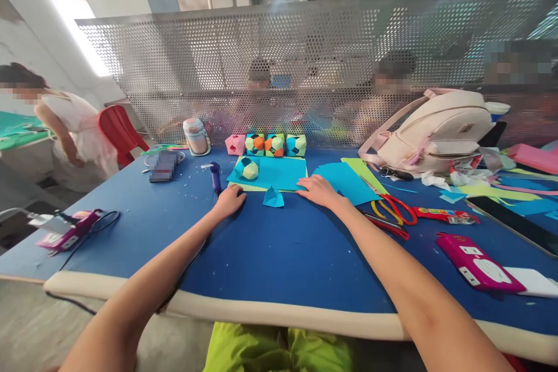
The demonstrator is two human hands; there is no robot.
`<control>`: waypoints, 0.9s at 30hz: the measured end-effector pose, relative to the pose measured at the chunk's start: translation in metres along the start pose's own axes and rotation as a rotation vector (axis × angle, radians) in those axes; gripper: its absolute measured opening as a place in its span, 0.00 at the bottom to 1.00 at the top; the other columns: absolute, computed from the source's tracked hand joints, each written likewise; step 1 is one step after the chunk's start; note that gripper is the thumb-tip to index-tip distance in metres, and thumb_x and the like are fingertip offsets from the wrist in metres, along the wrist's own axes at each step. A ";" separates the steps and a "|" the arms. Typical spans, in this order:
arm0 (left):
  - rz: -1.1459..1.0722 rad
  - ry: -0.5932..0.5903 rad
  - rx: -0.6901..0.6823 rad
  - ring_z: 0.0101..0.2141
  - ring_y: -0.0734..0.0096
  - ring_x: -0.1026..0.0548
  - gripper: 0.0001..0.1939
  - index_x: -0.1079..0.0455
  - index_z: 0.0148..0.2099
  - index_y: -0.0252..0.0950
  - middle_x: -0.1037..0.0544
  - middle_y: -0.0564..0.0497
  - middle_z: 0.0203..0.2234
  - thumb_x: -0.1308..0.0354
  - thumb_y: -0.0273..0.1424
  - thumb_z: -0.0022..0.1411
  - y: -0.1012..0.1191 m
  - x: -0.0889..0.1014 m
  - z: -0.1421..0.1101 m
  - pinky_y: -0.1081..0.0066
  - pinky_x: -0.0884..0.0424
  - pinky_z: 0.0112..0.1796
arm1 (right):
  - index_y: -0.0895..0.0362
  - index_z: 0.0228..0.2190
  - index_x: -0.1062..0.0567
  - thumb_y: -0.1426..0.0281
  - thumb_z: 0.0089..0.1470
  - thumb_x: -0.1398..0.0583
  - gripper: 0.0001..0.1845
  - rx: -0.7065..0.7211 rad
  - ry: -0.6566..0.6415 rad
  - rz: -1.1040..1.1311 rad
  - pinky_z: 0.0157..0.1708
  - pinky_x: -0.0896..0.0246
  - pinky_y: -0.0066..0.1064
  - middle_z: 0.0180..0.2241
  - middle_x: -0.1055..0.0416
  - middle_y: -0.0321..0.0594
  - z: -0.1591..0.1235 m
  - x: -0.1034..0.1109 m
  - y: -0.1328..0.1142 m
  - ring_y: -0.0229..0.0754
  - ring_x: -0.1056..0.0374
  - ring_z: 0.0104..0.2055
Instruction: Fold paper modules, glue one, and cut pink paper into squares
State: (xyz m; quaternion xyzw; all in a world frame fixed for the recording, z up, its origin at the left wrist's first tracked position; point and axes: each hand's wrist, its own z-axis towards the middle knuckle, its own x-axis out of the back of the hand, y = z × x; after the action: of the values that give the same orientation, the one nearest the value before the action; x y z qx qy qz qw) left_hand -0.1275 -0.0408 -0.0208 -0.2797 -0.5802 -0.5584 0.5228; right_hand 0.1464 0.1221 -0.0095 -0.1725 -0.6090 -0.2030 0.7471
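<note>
Got right hand (320, 189) open at the right corner of the blue sheet (283, 171), left hand (231, 200) loosely curled near its left corner; can't tell any pinch at this size. Could crush the folded blue piece (273, 197) between them by sweeping inward. Could also roll the paper ball (250, 170) by tugging the sheet, or bump the scissors (384, 198) with a forearm.

Your left hand (230, 200) rests on the counter (283, 261) by the near left corner of the blue sheet (283, 174), your right hand (320, 190) at its near right corner, fingers outstretched. In front of the sheet stands a folded blue piece (273, 197); on it sits a paper ball (249, 170); behind it, you face 4 paper shapes (257, 144); right of it lie scissors (394, 209).
</note>
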 end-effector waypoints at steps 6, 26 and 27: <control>-0.047 0.032 -0.015 0.49 0.61 0.29 0.12 0.29 0.47 0.35 0.26 0.44 0.47 0.46 0.32 0.63 -0.002 0.001 -0.002 0.59 0.33 0.51 | 0.55 0.41 0.21 0.74 0.59 0.48 0.16 -0.016 -0.032 -0.036 0.57 0.50 0.43 0.50 0.27 0.46 0.000 -0.001 0.004 0.49 0.33 0.53; -0.256 0.080 -0.068 0.53 0.57 0.30 0.15 0.27 0.45 0.36 0.26 0.43 0.51 0.47 0.35 0.57 0.020 0.007 -0.019 0.59 0.37 0.55 | 0.58 0.49 0.27 0.71 0.58 0.48 0.19 -0.229 -0.092 0.398 0.50 0.39 0.33 0.53 0.30 0.45 0.004 0.039 -0.039 0.46 0.33 0.53; -0.276 0.074 -0.069 0.53 0.56 0.30 0.15 0.27 0.45 0.36 0.26 0.43 0.51 0.47 0.35 0.57 0.023 0.008 -0.020 0.59 0.37 0.55 | 0.58 0.49 0.27 0.71 0.58 0.48 0.19 -0.240 -0.079 0.447 0.47 0.37 0.31 0.51 0.28 0.45 0.005 0.038 -0.044 0.44 0.31 0.50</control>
State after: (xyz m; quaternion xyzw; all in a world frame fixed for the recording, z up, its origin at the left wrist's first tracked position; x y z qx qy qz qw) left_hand -0.1027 -0.0570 -0.0088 -0.1942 -0.5739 -0.6546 0.4522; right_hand 0.1261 0.0830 0.0290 -0.3981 -0.5558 -0.0970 0.7233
